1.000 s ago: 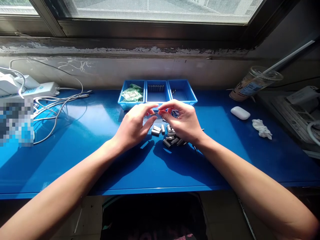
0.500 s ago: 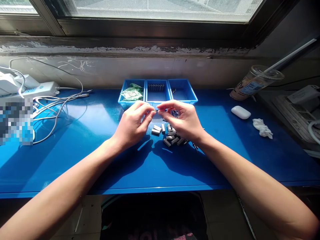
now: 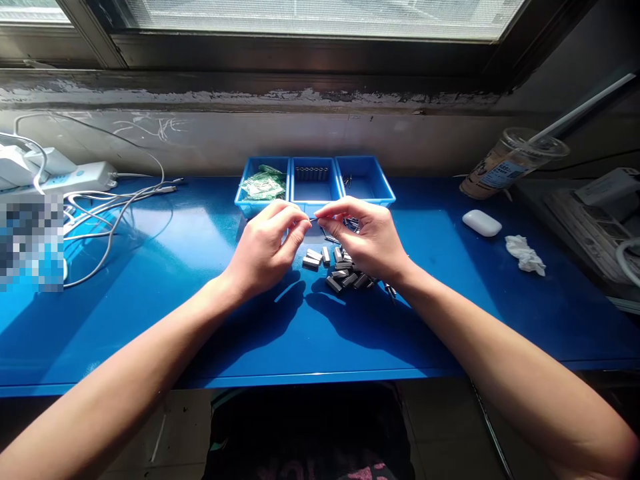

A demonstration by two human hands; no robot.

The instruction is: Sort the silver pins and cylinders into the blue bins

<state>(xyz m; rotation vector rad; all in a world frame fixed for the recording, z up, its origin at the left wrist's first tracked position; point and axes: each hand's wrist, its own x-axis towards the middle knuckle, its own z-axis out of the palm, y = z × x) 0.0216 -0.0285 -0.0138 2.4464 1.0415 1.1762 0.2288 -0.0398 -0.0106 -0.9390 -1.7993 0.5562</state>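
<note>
Clear tapered plastic cup point(image 3: 475, 183) with pale blue label point(image 3: 497, 176), two o'clock: small dark print point(image 3: 510, 169), too blurred to read. Black cloth garment point(image 3: 310, 427), six o'clock: pink lettering point(image 3: 299, 469), shadowed, wording illegible. No readable text elsewhere.

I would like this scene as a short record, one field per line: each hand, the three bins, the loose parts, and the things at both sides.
Left hand: pinching one end of a thin dark piece
Right hand: at the piece's other end
Left bin: green-and-white packets
Middle bin: row of metal cylinders
Right bin: a few thin pins
Loose parts: grey metal blocks and slender rods, partly hidden by the right hand
Right side: plastic cup with straw, white earbud case, crumpled tissue
Left side: power strip, white cables
</note>
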